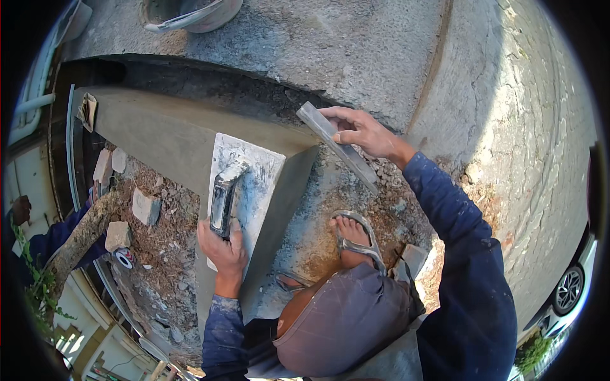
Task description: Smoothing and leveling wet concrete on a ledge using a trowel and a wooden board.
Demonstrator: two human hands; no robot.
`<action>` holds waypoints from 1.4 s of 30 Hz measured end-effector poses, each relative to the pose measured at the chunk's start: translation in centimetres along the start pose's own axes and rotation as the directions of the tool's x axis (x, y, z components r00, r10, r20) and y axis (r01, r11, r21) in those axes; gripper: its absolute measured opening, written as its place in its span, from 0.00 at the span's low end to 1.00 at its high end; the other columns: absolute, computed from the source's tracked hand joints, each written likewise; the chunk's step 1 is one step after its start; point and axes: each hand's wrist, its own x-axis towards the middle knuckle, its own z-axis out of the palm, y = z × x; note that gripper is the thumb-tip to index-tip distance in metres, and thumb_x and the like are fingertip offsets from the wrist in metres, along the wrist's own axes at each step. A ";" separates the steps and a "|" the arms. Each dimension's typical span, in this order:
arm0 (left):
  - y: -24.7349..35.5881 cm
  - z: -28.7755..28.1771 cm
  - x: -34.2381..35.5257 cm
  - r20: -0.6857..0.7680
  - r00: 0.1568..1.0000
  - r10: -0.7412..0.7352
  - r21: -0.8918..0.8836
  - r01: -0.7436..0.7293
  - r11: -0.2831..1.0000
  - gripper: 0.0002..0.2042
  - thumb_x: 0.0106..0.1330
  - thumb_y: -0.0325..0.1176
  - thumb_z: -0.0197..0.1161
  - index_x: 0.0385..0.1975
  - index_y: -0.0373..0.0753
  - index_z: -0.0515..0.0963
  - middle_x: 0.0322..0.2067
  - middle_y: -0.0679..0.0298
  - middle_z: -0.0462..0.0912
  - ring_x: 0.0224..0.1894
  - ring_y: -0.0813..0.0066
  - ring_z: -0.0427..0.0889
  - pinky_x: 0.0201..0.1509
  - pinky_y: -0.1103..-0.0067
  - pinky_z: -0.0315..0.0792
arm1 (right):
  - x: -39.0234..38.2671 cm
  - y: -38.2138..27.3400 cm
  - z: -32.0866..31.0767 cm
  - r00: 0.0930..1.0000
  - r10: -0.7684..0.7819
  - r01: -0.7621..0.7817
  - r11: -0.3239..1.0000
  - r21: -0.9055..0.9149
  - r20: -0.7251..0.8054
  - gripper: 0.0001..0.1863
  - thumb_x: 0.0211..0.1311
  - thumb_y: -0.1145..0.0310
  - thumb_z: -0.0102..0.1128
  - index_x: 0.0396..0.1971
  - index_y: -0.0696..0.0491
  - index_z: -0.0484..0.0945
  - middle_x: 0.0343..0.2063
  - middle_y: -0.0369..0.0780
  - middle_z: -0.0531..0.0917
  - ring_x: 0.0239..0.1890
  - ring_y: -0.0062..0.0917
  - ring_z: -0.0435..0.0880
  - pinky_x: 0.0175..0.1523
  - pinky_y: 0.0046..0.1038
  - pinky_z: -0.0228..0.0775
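Observation:
My left hand [223, 251] is closed round the near end of the black handle of a plastering float [254, 168]. The float's white rectangular plate is smeared with grey mortar, and it lies over the corner of a low, smoothly plastered wall [152, 117]. Whether the plate touches the wall I cannot tell. To the right, my right hand [365, 130] pinches a straight grey bar [343, 151] between thumb and fingers. The bar slants down to the right, close to the wall's end. My fingertips curl behind it and are partly hidden.
A mortar-stained bucket [206, 16] stands on the concrete at the top. Stone blocks [146, 206], a tape roll [124, 258] and a tree trunk [82, 241] lie left. Another person's dark sleeve [41, 251] shows there. My sandalled foot [356, 238] stands below the bar.

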 end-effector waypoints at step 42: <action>-0.4 -0.7 -0.3 -0.003 0.998 -0.059 -0.022 0.059 0.998 0.17 0.67 0.44 0.61 0.34 0.32 0.73 0.29 0.51 0.69 0.33 0.48 0.70 0.38 0.61 0.63 | 10.3 -6.5 3.0 0.961 -0.151 0.154 0.988 0.002 0.231 0.27 0.62 0.63 0.57 0.60 0.58 0.78 0.36 0.39 0.84 0.33 0.20 0.76 0.41 0.25 0.69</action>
